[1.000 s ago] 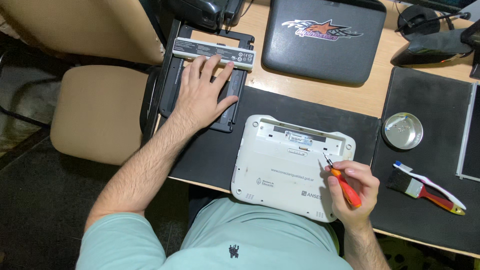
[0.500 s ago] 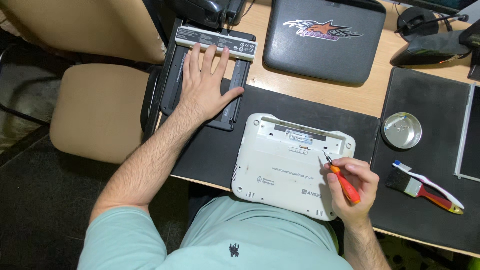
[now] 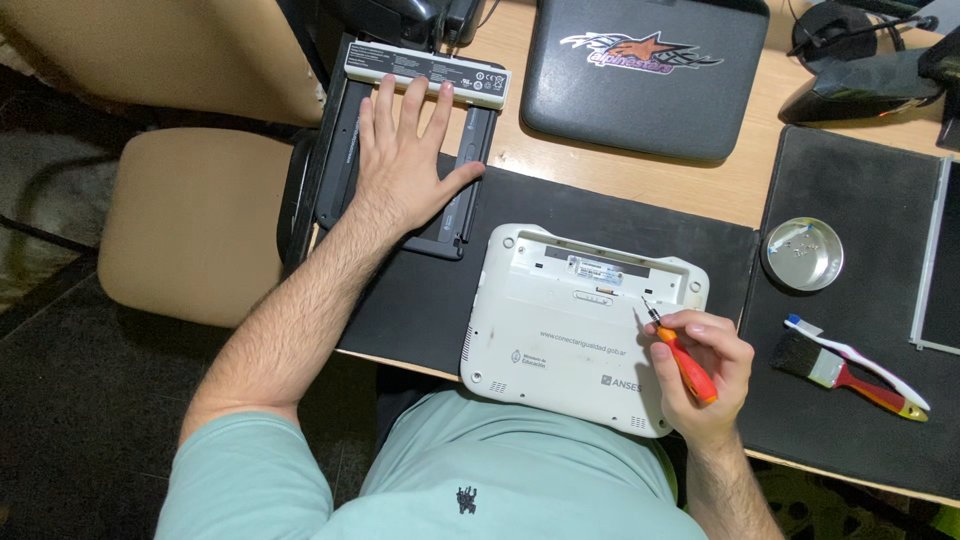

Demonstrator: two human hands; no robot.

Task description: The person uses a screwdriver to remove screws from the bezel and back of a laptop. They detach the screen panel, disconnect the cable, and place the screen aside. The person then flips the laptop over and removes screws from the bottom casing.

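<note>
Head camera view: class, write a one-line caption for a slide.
Right hand holds an orange screwdriver to an upturned white laptop; left hand rests flat on a black part beside a battery.

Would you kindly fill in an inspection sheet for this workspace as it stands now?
Surface: wooden desk with black mats laid on it.
Job's things: white netbook lying bottom up, battery bay empty; red screwdriver with its tip on the netbook; long battery at the desk's far left.
Clutter: grey laptop, round metal dish, brush, white toothbrush, black frame under the left hand.
Hands: left hand flat on the frame, fingertips at the battery; right hand gripping the screwdriver.
Cables: dark cables at the top right corner, too small to trace.
Surroundings: beige chair, dark floor.
</note>
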